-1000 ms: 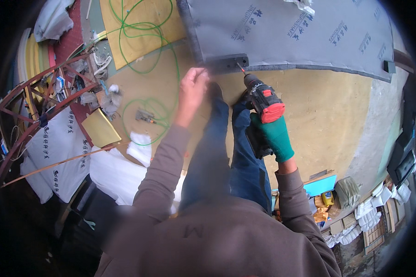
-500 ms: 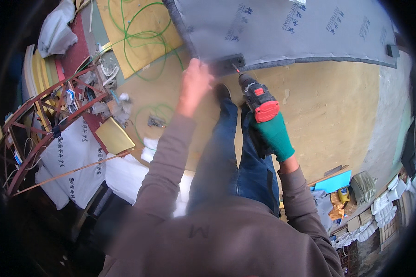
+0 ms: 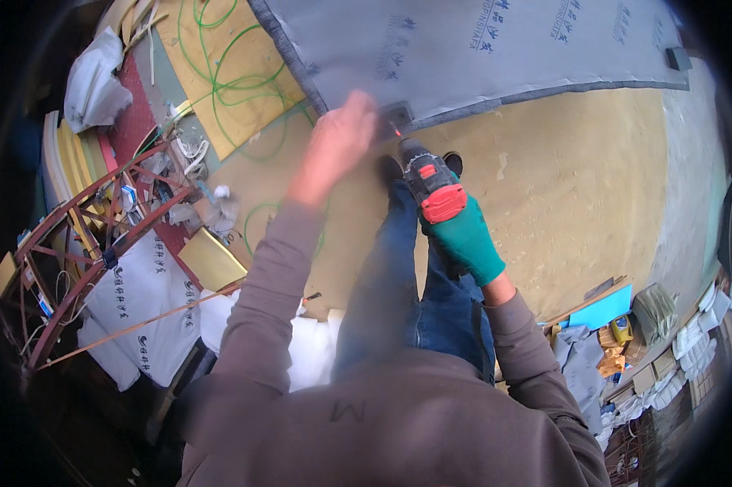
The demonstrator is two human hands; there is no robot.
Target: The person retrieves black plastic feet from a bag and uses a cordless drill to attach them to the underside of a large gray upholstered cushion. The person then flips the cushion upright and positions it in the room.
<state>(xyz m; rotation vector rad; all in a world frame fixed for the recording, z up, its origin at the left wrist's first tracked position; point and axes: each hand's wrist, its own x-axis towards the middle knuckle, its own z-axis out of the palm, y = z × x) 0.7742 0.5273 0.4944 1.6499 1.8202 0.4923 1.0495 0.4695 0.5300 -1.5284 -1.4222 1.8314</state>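
Note:
My right hand, in a green glove, grips a black and red cordless drill. The drill's thin bit points up at a dark foot block on the near left corner of a large upholstered piece. Grey lining with printed marks covers that piece. My bare left hand is beside the same corner, just left of the block. Its fingers are curled together and a little blurred; anything between them is too small to make out. Whether the bit touches the block is unclear.
Green hose lies coiled on tan sheeting at the left. Nearby are a reddish metal frame, white printed wrapping and a yellow pad. A blue sheet and mixed scraps lie at the lower right. My shoes are below the corner.
My left hand has moved closer to the foot block. The drill stays pointed at the block, while the upholstered piece has shifted left and up in the picture.

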